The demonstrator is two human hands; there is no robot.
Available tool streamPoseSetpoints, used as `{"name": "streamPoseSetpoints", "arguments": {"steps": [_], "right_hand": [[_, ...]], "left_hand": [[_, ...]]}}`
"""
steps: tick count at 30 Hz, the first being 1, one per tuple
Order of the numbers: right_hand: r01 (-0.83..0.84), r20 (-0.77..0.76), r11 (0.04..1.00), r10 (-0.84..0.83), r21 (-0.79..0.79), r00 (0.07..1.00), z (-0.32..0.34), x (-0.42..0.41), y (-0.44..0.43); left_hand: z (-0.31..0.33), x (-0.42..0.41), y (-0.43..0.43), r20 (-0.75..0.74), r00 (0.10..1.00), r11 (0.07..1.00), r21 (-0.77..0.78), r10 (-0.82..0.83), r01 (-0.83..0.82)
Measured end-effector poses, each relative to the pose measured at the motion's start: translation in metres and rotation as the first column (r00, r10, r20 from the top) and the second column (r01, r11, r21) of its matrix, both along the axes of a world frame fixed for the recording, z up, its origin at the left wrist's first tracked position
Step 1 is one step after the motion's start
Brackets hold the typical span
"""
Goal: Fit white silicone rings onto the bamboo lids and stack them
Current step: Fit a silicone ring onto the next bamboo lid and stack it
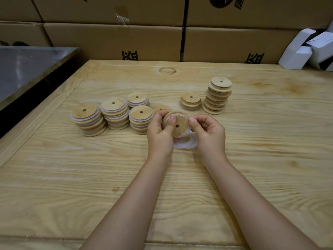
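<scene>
My left hand (160,130) grips a round bamboo lid (180,126) with a centre hole, thumb pressed on its face. My right hand (209,131) pinches a white silicone ring (185,134) at the lid's right edge; the ring sits partly round the lid. More white rings (185,144) lie on the table under my hands. To the left stand several stacks of lids with white rings (115,112). To the right stand a low stack (191,101) and a tall stack (218,95) of bare lids. One lid (159,107) lies partly hidden behind my left hand.
The work surface is a light wooden table (162,177). Cardboard boxes (115,38) form a wall at the back. A metal table (27,67) adjoins at the left. White folded cartons (306,49) lie at the back right.
</scene>
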State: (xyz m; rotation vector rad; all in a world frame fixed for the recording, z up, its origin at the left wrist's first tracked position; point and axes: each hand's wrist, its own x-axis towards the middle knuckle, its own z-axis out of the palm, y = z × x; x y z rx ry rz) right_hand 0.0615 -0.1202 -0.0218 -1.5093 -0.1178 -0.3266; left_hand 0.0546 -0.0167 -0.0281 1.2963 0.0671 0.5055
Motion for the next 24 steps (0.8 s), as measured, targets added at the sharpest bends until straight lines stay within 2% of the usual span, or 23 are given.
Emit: {"name": "streamPoseSetpoints", "arguments": {"steps": [4, 9, 14, 18, 24], "right_hand": [[-0.02, 0.01, 0.999, 0.02, 0.028, 1.0, 0.0006, -0.0005, 0.0007], [-0.016, 0.038, 0.999, 0.017, -0.033, 0.999, -0.0033, -0.0023, 0.0028], [0.08, 0.074, 0.996, -0.076, -0.048, 0.994, -0.0056, -0.0007, 0.0004], [0.106, 0.118, 0.991, -0.096, -0.083, 0.988, -0.0054, -0.001, 0.0], [0.113, 0.079, 0.993, -0.11, -0.032, 0.991, -0.004, -0.0015, -0.0009]], "left_hand": [[-0.001, 0.0025, -0.0009, -0.022, 1.0, 1.0, -0.022, 0.013, -0.014], [-0.0006, 0.0048, -0.0019, -0.048, 0.999, 0.997, -0.079, 0.015, -0.019], [0.0026, 0.001, -0.0034, -0.013, 0.998, 0.997, -0.049, -0.061, 0.06], [0.0034, -0.0012, -0.0035, 0.006, 0.999, 0.998, 0.035, -0.045, 0.045], [0.0031, -0.0006, -0.0013, 0.009, 0.998, 0.995, 0.075, -0.064, 0.064]]}}
